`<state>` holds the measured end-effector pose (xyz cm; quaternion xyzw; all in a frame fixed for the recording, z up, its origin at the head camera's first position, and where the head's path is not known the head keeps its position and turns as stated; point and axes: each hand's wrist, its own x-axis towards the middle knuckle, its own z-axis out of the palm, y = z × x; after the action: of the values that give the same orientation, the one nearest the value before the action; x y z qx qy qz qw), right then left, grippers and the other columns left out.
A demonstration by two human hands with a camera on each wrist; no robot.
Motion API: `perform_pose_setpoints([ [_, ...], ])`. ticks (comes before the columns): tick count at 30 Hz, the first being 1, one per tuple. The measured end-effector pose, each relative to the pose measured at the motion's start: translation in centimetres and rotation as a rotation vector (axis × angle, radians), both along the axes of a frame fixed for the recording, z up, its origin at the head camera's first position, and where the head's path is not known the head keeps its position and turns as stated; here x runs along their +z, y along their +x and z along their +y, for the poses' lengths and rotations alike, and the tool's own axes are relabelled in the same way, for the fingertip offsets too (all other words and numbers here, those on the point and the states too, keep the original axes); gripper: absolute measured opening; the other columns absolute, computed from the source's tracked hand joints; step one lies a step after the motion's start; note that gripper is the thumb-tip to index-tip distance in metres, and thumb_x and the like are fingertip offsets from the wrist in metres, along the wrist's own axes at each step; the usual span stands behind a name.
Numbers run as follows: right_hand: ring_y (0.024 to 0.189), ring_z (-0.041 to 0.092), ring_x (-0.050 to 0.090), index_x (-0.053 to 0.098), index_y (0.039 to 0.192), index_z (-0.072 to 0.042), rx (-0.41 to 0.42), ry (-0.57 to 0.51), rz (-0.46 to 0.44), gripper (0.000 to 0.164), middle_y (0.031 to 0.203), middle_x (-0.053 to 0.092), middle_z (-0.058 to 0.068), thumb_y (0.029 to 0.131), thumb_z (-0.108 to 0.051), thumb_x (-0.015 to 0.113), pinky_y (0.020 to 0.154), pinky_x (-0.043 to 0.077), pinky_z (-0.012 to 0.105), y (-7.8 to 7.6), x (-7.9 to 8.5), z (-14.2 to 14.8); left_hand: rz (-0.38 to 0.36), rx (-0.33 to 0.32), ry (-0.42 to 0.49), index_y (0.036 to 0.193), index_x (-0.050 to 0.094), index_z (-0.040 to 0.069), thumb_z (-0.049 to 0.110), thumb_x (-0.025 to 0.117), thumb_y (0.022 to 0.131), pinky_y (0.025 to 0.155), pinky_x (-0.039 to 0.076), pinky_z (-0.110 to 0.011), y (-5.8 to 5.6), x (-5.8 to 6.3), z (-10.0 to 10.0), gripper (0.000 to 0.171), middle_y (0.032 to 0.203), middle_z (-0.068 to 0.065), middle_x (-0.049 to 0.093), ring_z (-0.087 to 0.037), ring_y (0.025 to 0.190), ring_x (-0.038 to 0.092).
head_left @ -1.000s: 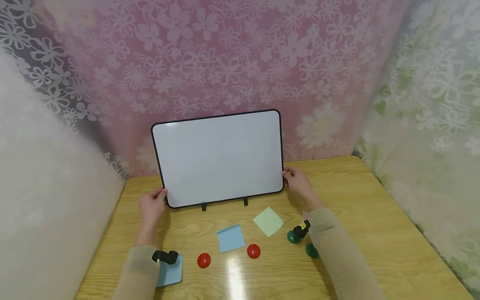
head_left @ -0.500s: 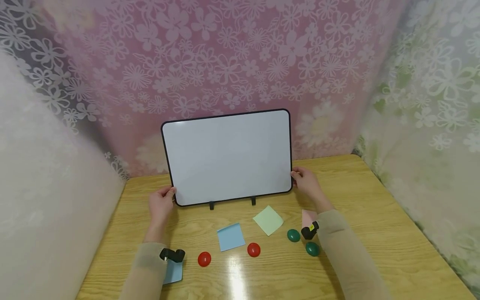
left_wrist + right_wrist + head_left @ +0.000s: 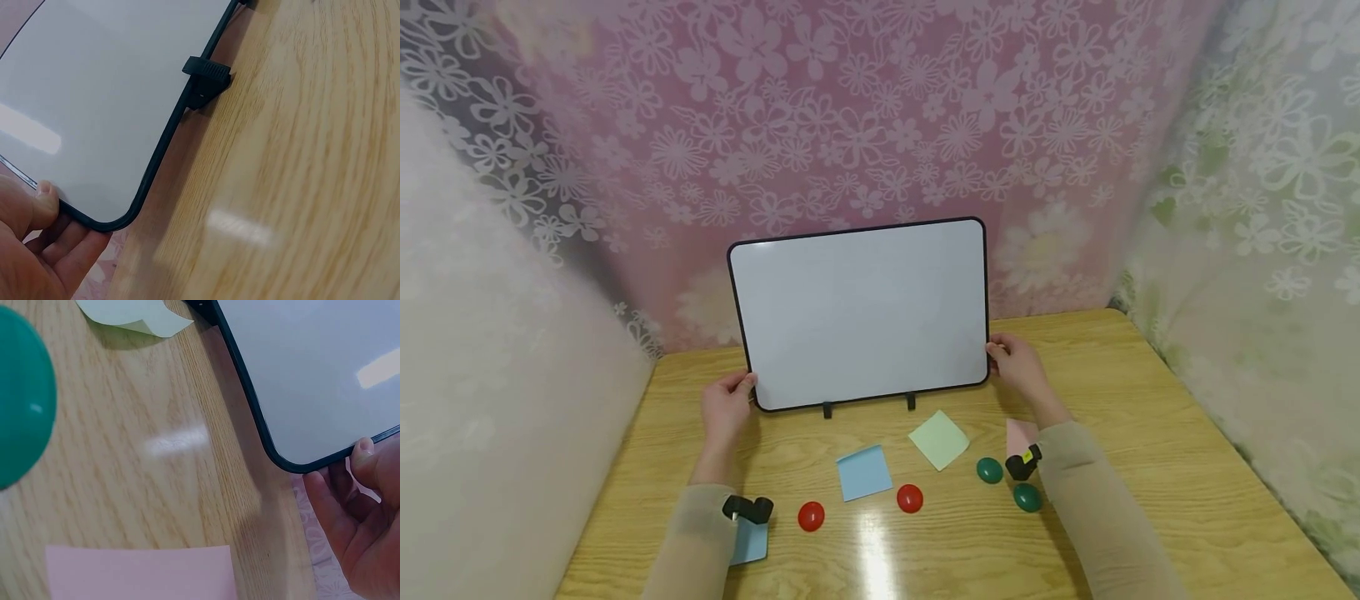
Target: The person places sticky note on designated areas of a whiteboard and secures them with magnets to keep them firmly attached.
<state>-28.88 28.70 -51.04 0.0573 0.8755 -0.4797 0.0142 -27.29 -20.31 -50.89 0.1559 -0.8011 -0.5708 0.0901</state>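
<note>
A blank whiteboard [image 3: 865,317] with a thin black frame stands on the table toward the back, leaning slightly backward on two small black feet [image 3: 208,78]. My left hand [image 3: 727,408] grips its lower left edge, with the thumb on the front and the fingers behind the frame. On the opposite side my right hand [image 3: 1019,367] pinches the lower right edge the same way. In the right wrist view, the right thumb presses the frame near the rounded corner and the other fingers go behind it.
Before the board lie a blue sticky note [image 3: 864,473], a green one [image 3: 940,440] and a pink one [image 3: 1021,437]. Another blue note [image 3: 751,542] is partly under the left forearm. Two red magnets [image 3: 811,516] and two green magnets [image 3: 989,470] rest nearby. Fabric-covered walls surround the table [image 3: 1150,467].
Both hands have shifted the whiteboard to the right along the table, mostly in the first half second. The pink note has come further into view beside the right sleeve.
</note>
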Motion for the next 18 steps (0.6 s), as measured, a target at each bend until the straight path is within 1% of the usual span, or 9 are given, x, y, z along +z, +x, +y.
perform_pose_setpoints([
  [4,0.103,0.031,0.066,0.049,0.152,0.006,-0.004,-0.007,0.000,0.046,0.143,0.056,0.029,0.118,-0.024,0.044,0.084,0.058,0.036,0.05,-0.05,0.03,-0.012,-0.006,0.027,0.136,0.070,-0.005,0.016,0.067,0.108,0.073,0.059,-0.023,-0.05,-0.01,-0.03,0.035,0.134,-0.027,0.068,-0.028,0.113,0.066],
  [9,0.105,0.033,0.067,0.050,0.152,0.005,-0.019,-0.007,0.006,0.045,0.142,0.058,0.029,0.118,-0.023,0.045,0.086,0.058,0.037,0.02,-0.08,-0.11,-0.024,-0.028,0.067,0.139,0.068,-0.005,0.018,0.066,0.109,0.074,0.059,-0.021,-0.20,-0.20,-0.27,0.038,0.136,-0.026,0.067,-0.028,0.113,0.066],
  [14,0.109,0.037,0.068,0.050,0.153,0.004,-0.019,-0.023,0.002,0.045,0.142,0.058,0.029,0.118,-0.023,0.045,0.089,0.060,0.041,0.17,0.10,-0.18,-0.038,-0.074,0.125,0.144,0.063,-0.005,0.019,0.063,0.110,0.081,0.058,-0.021,-0.20,-0.25,-0.55,0.041,0.141,-0.026,0.064,-0.030,0.119,0.065],
  [18,0.110,0.038,0.069,0.051,0.152,0.003,-0.004,-0.014,-0.002,0.046,0.143,0.058,0.029,0.117,-0.026,0.046,0.090,0.060,0.043,0.23,0.19,0.07,-0.044,-0.119,0.145,0.149,0.059,-0.005,0.018,0.061,0.111,0.087,0.057,-0.021,0.12,0.01,-0.75,0.044,0.145,-0.026,0.061,-0.031,0.127,0.061],
])
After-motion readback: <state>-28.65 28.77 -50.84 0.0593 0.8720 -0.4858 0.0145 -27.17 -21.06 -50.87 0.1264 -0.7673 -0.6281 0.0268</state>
